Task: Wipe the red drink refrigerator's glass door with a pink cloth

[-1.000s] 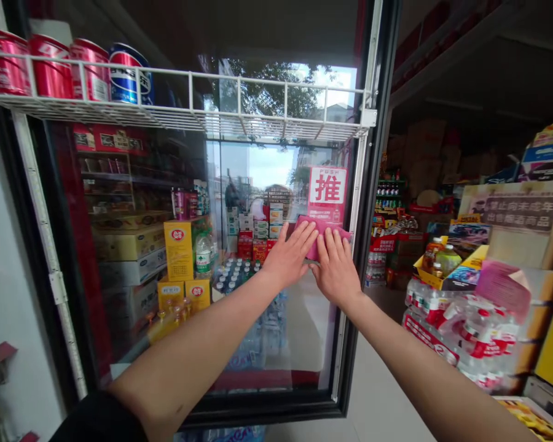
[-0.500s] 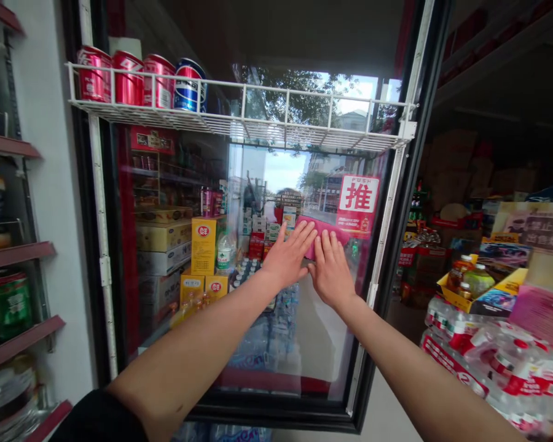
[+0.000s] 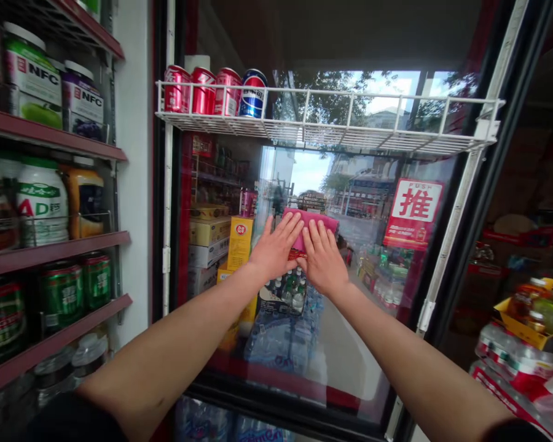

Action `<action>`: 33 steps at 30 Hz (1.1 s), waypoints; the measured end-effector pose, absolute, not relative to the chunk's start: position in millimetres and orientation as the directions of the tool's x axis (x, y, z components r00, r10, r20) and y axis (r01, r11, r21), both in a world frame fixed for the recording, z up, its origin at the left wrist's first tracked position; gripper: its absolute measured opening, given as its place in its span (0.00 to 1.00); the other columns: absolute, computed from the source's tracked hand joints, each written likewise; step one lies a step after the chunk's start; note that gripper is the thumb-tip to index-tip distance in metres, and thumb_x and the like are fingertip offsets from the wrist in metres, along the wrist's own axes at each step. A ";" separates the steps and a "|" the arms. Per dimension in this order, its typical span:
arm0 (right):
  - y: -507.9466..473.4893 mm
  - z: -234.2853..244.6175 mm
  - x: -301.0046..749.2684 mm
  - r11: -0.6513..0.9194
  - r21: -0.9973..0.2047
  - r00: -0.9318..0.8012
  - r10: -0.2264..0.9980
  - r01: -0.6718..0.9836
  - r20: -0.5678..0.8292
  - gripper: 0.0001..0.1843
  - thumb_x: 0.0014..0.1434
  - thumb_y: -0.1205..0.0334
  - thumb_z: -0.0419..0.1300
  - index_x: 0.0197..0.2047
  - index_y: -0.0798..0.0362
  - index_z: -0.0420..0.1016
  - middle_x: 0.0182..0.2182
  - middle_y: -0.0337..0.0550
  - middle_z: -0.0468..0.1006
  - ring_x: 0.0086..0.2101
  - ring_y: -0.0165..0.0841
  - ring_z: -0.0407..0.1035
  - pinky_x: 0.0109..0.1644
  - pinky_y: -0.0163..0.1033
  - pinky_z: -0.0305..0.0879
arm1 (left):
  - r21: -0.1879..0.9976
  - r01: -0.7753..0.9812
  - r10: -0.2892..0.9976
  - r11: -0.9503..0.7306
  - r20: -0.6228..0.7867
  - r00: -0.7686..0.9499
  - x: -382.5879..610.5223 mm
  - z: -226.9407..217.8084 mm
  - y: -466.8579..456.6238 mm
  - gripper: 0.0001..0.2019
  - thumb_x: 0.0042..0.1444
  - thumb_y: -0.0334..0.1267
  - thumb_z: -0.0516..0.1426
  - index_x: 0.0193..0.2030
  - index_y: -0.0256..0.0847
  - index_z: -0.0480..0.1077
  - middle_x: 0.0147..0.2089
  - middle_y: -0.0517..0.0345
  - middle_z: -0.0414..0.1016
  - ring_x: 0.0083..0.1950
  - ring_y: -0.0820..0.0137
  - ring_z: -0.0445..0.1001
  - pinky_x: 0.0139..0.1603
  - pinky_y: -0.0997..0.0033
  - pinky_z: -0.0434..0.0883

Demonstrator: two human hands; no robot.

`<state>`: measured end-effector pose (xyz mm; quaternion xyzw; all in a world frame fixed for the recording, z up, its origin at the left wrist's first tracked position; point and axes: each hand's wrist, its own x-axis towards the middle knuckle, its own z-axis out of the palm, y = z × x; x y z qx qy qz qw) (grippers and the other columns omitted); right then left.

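A pink cloth [image 3: 328, 222] lies folded against the glass door [image 3: 366, 362], near the middle of the pane. My left hand [image 3: 275, 247] rests flat on the cloth's left part, its fingers stretched out and its thumb raised apart. Beside it, my right hand [image 3: 325, 261] presses on the cloth with straight fingers pointing up. The two hands nearly touch at the thumbs. To their right, a red and white push sticker [image 3: 415, 212] is stuck on the glass.
Above my hands, a white wire rack [image 3: 373, 132] crosses the door and holds several drink cans [image 3: 204, 91] at its left end. Shelves [image 3: 50, 248] of bottles and cans stand at left. Packed bottles [image 3: 518, 362] are stacked at right. Reflections cover the pane.
Both hands and the pink cloth have slid left across the glass, away from the push sticker. My view has turned left, bringing more of the left shelves into sight.
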<state>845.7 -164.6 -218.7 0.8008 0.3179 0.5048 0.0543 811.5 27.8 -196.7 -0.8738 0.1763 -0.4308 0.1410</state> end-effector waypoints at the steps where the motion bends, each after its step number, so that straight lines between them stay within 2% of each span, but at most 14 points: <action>1: -156.3 -216.3 845.9 -0.783 0.417 0.282 0.575 0.461 0.768 0.47 0.73 0.52 0.63 0.83 0.69 0.50 0.82 0.67 0.44 0.81 0.58 0.37 0.84 0.65 0.36 | -0.392 -0.180 -0.421 -0.902 0.705 0.571 810.4 -195.8 36.8 0.51 0.68 0.60 0.56 0.86 0.33 0.38 0.88 0.46 0.29 0.89 0.52 0.32 0.85 0.29 0.35; 14: -48.5 -194.5 848.5 -0.688 0.494 0.196 0.668 0.532 0.718 0.48 0.72 0.52 0.63 0.83 0.68 0.50 0.83 0.64 0.41 0.81 0.56 0.36 0.84 0.63 0.37 | -0.351 -0.076 -0.320 -0.933 0.716 0.620 794.4 -188.3 145.9 0.53 0.68 0.63 0.56 0.86 0.32 0.39 0.88 0.41 0.33 0.89 0.48 0.35 0.85 0.32 0.33; 21: 10.5 -184.3 848.8 -0.629 0.526 0.155 0.713 0.572 0.684 0.47 0.73 0.52 0.63 0.82 0.69 0.51 0.83 0.63 0.43 0.81 0.57 0.38 0.84 0.63 0.39 | -0.342 0.001 -0.250 -0.940 0.690 0.679 782.3 -183.3 200.6 0.53 0.67 0.61 0.58 0.86 0.30 0.40 0.88 0.39 0.33 0.89 0.49 0.36 0.85 0.32 0.35; 33: 108.1 -175.4 846.8 -0.581 0.524 0.152 0.747 0.623 0.647 0.49 0.70 0.53 0.66 0.82 0.71 0.51 0.82 0.64 0.44 0.81 0.57 0.37 0.85 0.62 0.36 | -0.336 0.119 -0.143 -0.934 0.659 0.738 771.8 -178.0 281.2 0.56 0.66 0.60 0.60 0.85 0.26 0.39 0.88 0.33 0.33 0.89 0.47 0.36 0.85 0.36 0.41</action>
